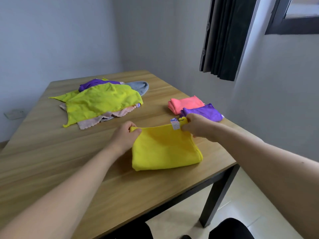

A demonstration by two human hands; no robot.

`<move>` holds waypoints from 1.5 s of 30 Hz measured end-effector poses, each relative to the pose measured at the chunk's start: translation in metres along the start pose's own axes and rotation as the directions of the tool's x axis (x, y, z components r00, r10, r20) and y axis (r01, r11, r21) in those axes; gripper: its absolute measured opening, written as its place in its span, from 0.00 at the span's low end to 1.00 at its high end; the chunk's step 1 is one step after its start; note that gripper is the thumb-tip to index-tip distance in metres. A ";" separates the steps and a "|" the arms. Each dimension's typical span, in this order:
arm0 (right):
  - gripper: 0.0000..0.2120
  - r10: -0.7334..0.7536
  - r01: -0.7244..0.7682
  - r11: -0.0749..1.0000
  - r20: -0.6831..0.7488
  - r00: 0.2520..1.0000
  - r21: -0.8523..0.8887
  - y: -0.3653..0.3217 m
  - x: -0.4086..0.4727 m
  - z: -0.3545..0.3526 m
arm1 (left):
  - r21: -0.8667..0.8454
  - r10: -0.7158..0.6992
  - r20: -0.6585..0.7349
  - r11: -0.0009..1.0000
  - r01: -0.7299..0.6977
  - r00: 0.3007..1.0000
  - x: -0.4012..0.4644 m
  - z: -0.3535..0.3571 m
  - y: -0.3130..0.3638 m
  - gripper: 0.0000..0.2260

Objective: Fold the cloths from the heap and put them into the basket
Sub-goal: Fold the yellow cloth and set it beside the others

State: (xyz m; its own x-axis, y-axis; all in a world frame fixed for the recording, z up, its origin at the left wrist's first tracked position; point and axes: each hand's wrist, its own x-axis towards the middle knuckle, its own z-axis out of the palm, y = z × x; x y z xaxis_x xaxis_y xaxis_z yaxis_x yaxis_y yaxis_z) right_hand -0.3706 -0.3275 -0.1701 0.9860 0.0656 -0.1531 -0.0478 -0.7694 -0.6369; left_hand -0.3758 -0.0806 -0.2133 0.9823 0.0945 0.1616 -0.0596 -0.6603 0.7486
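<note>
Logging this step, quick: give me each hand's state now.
Left hand: pinching the far left corner of the yellow cloth.
Right hand: pinching the cloth's far right corner, by its label.

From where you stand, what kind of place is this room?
Probably a plain room in a home or small office: a wooden table against bare pale walls, a dark curtain beside a window, and a tiled floor.

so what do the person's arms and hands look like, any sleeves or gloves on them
Both forearms are bare as far as the picture shows, with no sleeves in view. The left hand and the right hand wear no gloves, and no rings, watch or bracelets show.
</note>
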 end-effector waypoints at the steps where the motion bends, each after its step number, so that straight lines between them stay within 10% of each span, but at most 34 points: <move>1: 0.03 0.010 -0.008 0.999 -0.041 0.999 0.040 0.001 0.005 0.005 | 0.006 -0.001 -0.018 1.000 0.001 1.000 0.002 0.004 -0.004 0.07; 11: 0.09 -0.012 0.034 0.998 -0.388 0.922 0.050 0.033 0.036 0.062 | 0.185 0.155 0.009 0.971 -0.154 0.988 0.015 0.024 -0.021 0.04; 22: 0.14 -0.081 0.038 0.994 -0.449 0.890 -0.105 0.037 0.045 0.067 | 0.229 0.132 0.078 0.962 -0.146 0.988 0.032 0.031 -0.022 0.05; 31: 0.09 -0.098 0.031 0.986 -0.414 0.905 -0.167 0.034 0.041 0.066 | 0.204 0.074 0.134 0.974 -0.101 0.988 0.024 0.023 -0.009 0.06; 45: 0.19 0.044 -0.014 0.976 -0.136 0.990 0.216 -0.001 0.040 0.044 | 0.092 0.013 0.374 0.995 -0.051 0.927 0.039 -0.008 -0.014 0.05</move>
State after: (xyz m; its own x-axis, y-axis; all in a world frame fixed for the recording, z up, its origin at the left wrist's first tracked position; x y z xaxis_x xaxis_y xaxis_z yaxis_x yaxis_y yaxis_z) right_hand -0.3379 -0.2961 -0.2087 0.9955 -0.0551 -0.0769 -0.0945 -0.6145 -0.7832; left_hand -0.3383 -0.0619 -0.2127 0.9765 -0.1997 -0.0815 -0.0927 -0.7297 0.6775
